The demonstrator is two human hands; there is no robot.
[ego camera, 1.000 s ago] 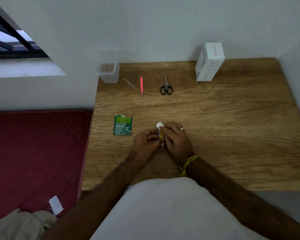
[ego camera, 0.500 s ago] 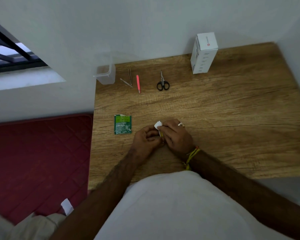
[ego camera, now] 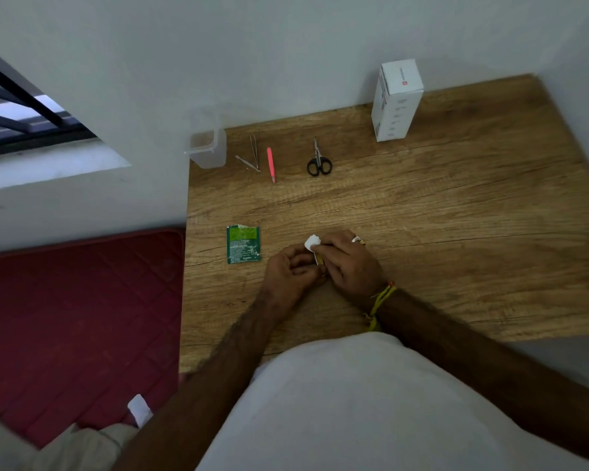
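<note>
On the surface [ego camera: 422, 215]: one scissors [ego camera: 318, 161], one pink stick [ego camera: 271, 164], two tweezers [ego camera: 254, 154], one tub [ego camera: 208, 149], one white box [ego camera: 397, 103]. Plus one green sachet [ego camera: 243, 244], one wipe [ego camera: 312, 242], one yellow bit [ego camera: 319, 258].

No print is legible. The white box [ego camera: 397, 107], upper right of the frame, bears a small red mark and grey lines; the green sachet [ego camera: 243, 245], left of centre, carries fine print too small to read.

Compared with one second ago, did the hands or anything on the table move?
Nothing visibly changed on the table. The left hand and right hand still meet at the same spot, pinching the small yellow item with the white pad at its far end. The green sachet, scissors, tweezers and white box lie where they were; only the camera tilted.
</note>
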